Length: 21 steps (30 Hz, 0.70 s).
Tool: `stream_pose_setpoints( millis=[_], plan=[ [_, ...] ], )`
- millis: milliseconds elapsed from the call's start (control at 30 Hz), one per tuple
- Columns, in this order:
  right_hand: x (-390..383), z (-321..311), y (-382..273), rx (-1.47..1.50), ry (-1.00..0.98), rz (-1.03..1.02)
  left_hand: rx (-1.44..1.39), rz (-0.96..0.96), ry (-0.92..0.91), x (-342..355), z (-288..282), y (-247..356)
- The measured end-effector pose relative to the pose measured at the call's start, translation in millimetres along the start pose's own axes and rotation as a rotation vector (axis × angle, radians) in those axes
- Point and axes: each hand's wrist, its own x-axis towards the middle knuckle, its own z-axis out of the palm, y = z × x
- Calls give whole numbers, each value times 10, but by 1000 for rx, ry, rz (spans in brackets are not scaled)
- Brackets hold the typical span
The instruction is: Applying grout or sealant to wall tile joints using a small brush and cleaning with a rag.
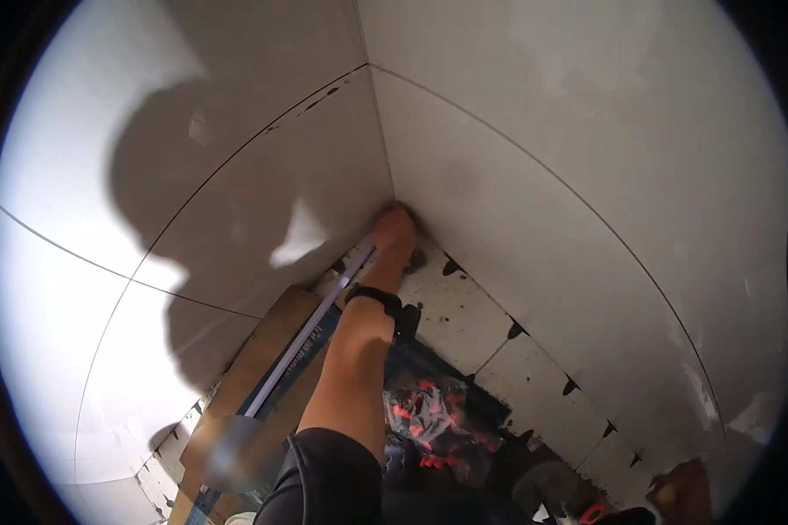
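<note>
Head view: left hand (396, 232) is at the corner (385, 144), beside a pale strip (310, 330), grip hidden. Right hand (685, 492) is shadowed, grip unclear.

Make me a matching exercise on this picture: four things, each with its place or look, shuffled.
1. left hand
2. black wristband
3. clear plastic bag
4. pale strip

A. long and narrow, running diagonally
B. with red pieces showing
C. low at the wall corner
D. worn around the wrist

Pairs: 1-C, 2-D, 3-B, 4-A
</note>
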Motion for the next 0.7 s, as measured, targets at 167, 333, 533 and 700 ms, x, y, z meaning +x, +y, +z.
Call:
stream_pose_setpoints(
  millis=[167,333,533,700],
  plan=[
    [483,85,-610,87,-4,-208,80,-32,-1,-81,-242,28],
    [440,152,-778,100,5,-212,13,-43,-17,-82,-196,178],
    [-79,216,-1015,144,89,-3,112,-21,-7,-34,-162,88],
    [-821,406,-932,161,134,342,114,11,-22,-69,-148,-41]
  ],
)
